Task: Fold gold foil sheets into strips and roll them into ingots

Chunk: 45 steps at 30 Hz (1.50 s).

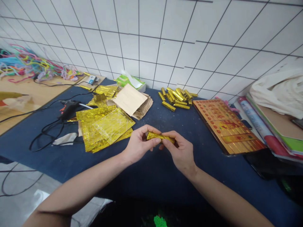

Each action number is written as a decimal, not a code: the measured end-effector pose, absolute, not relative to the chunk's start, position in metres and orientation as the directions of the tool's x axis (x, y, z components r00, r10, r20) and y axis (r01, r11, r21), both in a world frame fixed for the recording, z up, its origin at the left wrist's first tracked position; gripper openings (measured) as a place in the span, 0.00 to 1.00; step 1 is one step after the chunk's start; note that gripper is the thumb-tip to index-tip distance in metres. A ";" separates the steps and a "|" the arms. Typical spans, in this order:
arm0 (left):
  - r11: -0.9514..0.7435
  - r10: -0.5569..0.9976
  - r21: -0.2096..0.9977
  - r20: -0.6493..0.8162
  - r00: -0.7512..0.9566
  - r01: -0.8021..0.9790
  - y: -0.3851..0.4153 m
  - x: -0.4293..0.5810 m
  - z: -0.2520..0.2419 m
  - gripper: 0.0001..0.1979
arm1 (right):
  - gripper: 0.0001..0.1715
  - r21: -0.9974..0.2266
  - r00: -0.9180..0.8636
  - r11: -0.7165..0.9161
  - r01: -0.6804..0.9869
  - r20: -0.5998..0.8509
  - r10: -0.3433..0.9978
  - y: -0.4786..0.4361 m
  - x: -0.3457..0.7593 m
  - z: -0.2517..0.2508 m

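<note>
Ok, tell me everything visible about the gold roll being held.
The gold roll is a slim, shiny, crinkled tube that looks like foil or metallic paper. It runs left to right, roughly level, over the dark blue tabletop, with the left grip on its left part and the right grip on its right; both hide parts of it.

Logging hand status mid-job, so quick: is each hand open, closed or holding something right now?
Left hand: closed, holding the left end of a gold foil roll.
Right hand: closed, holding the right end of the same roll.
</note>
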<state>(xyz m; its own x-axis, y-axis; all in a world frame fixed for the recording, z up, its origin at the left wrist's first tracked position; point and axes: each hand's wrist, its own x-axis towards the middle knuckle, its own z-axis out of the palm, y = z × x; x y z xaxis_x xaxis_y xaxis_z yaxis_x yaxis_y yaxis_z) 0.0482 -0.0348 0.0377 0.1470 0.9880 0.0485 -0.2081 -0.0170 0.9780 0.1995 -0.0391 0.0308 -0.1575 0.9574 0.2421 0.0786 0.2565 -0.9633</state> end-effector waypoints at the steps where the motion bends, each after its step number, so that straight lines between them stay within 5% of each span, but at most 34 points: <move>1: -0.021 0.987 0.981 0.052 0.151 -0.195 -0.035 0.048 0.038 0.13 | 0.05 -0.962 -0.152 0.261 0.084 0.246 0.957 -0.039 0.200 0.031; 23: 0.017 0.990 0.958 0.024 0.138 -0.288 -0.036 0.049 0.037 0.12 | 0.05 -0.898 -0.146 0.414 0.148 0.395 0.907 -0.040 0.203 0.027; 37: 0.021 0.987 0.981 0.010 0.158 -0.192 -0.036 0.051 0.036 0.11 | 0.03 -0.857 -0.136 0.464 0.226 0.444 0.886 -0.040 0.203 0.023; 45: -0.108 0.990 0.988 0.117 0.074 -0.113 -0.041 0.050 0.033 0.08 | 0.05 -0.947 -0.107 0.268 0.178 0.252 0.962 -0.039 0.202 0.028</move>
